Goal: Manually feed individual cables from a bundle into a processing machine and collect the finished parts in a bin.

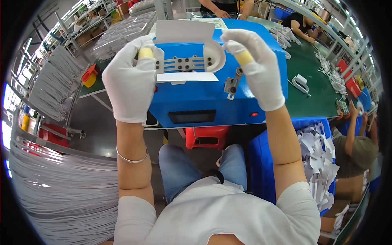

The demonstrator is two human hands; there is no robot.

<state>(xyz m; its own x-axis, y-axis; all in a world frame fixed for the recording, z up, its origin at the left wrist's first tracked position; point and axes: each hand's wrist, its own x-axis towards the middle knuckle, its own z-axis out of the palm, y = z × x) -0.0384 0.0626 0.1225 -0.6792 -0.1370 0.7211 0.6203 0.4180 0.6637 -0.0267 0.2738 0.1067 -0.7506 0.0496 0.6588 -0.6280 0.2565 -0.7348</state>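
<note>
A blue bench machine (183, 96) stands in front of me, with a slotted metal fixture (186, 64) on top. Around the fixture sits a curved white band (215, 57). A flat white sheet (185, 32) stands behind it, and a white strip (188, 76) lies along its front. Both hands wear white gloves with yellow covers on the thumbs. My left hand (131, 83) is closed at the band's left end; its fingertips' contents are hidden. My right hand (257, 67) is curled, thumb near index finger, just right of the band; what it pinches, if anything, cannot be made out.
A blue bin (261, 163) of white scraps stands at my right. Bundled grey strips (65, 196) hang at my left, beside a yellow tape dispenser (90, 77). Beneath the machine is a red stool (207, 136). White cables lie on the green table (314, 102); other people work nearby.
</note>
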